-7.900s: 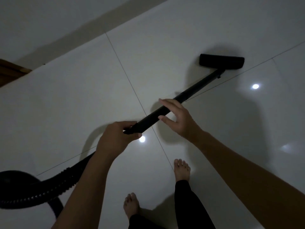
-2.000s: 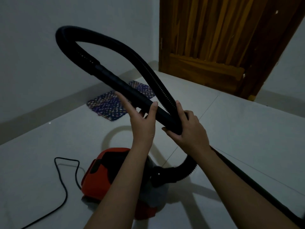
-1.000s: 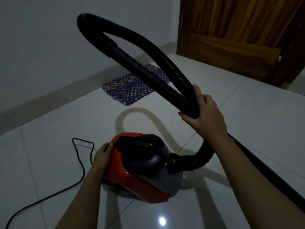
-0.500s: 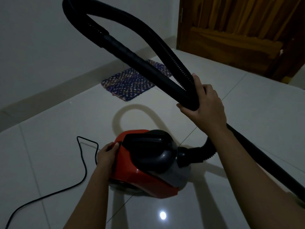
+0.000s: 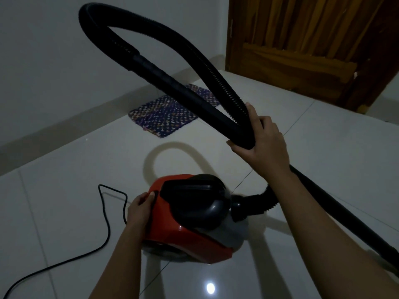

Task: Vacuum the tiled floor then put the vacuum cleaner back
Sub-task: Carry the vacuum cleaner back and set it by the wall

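A red and black canister vacuum cleaner (image 5: 190, 231) sits on the glossy white tiled floor (image 5: 323, 147) in the lower middle. Its black ribbed hose (image 5: 177, 35) loops high up and back down. My right hand (image 5: 261, 141) grips the rigid black wand (image 5: 172, 83) together with the hose where they cross. The wand's long tube (image 5: 345, 214) runs down to the lower right behind my right arm. My left hand (image 5: 140, 209) rests on the red rear end of the canister, fingers curled against it.
A black power cord (image 5: 103, 214) snakes across the floor left of the canister to the lower left corner. A purple woven mat (image 5: 168, 113) lies by the wall. A wooden door (image 5: 302, 39) stands at the upper right.
Since half a second ago my left hand stays at the canister's rear while my right hand keeps holding the looped hose and wand. The view has barely shifted.
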{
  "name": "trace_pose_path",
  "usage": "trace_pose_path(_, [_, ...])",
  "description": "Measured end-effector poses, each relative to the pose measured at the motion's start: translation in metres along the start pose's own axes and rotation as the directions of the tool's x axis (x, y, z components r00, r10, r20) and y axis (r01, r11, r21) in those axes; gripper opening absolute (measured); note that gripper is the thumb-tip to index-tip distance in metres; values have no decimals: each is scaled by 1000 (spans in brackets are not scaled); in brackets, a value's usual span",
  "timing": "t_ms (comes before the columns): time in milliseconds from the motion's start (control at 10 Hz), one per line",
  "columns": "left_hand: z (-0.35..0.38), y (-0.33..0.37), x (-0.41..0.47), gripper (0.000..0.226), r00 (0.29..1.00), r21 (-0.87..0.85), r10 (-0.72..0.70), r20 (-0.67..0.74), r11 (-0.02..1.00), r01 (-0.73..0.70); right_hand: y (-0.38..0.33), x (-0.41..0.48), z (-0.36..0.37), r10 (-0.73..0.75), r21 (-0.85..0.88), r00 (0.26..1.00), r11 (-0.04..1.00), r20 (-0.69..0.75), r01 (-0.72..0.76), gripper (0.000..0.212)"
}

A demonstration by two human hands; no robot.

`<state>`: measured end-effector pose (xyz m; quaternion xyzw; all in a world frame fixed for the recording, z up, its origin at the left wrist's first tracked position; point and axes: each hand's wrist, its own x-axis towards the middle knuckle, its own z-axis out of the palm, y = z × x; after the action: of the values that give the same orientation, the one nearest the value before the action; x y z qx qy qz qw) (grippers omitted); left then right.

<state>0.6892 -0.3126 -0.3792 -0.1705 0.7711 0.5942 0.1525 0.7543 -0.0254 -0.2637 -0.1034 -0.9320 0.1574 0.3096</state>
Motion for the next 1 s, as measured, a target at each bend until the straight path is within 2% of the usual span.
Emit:
trace_pose_path(200, [4,4,-11,49,999,89,21,40,996,-25,2,0,1,6,1,1000,1000,0,-6,90])
trace_pose_path(600, [8,2,-12,48,1000,91,-4,-13,996,5,1,0,1,11,-15,1000,1000,-3,-11,90])
trace_pose_path(700, [7,3,-12,46,1000,8,-23,-15,1000,23,1,0,1,12,-17,1000,1000,-8,-12,89])
trace_pose_path(800, [5,3,-10,43,998,-48,-64,9,997,65,1,-1,0,11,-13,1000,1000,-10,-12,89])
trace_pose_path(900, [3,7,-13,27,998,-59,-65,10,996,66,2,-2,0,12,-20,1000,1000,-6,-12,89])
trace_pose_path(1000, [2,14,-17,12,998,-30,-51,-48,998,50,2,-3,-1,19,-37,1000,999,-11,-19,88])
